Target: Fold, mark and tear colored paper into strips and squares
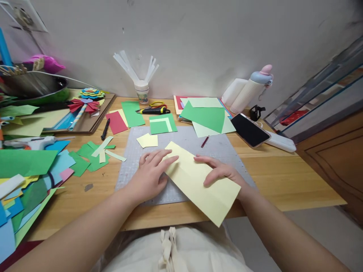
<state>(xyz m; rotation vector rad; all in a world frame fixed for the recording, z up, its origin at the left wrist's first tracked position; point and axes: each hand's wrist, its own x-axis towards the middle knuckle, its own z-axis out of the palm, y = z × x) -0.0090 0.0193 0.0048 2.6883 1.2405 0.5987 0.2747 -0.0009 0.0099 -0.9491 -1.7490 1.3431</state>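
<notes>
A long strip of pale yellow paper (pixel 195 168) lies slantwise over the grey cutting mat (pixel 127 162), its near end reaching past the table's front edge. My right hand (pixel 222 172) grips its right long edge, with the thumb and a finger over the top and the rest hidden beneath. At the far left end of the sheet, my left hand (pixel 154 170) is open, fingers stretched out and touching or just above the paper. A small pale yellow paper piece (pixel 148 140) rests on the mat beyond the left hand. A dark red pencil stub (pixel 205 141) lies beyond the right hand.
Green paper scraps (pixel 93 155) and a glue gun (pixel 36 141) are at the left. Behind the mat are a utility knife (pixel 153 110), a paper cup (pixel 142 92) of white sticks and stacked coloured sheets (pixel 204 115). A phone (pixel 250 130) and bottle (pixel 249 92) stand right.
</notes>
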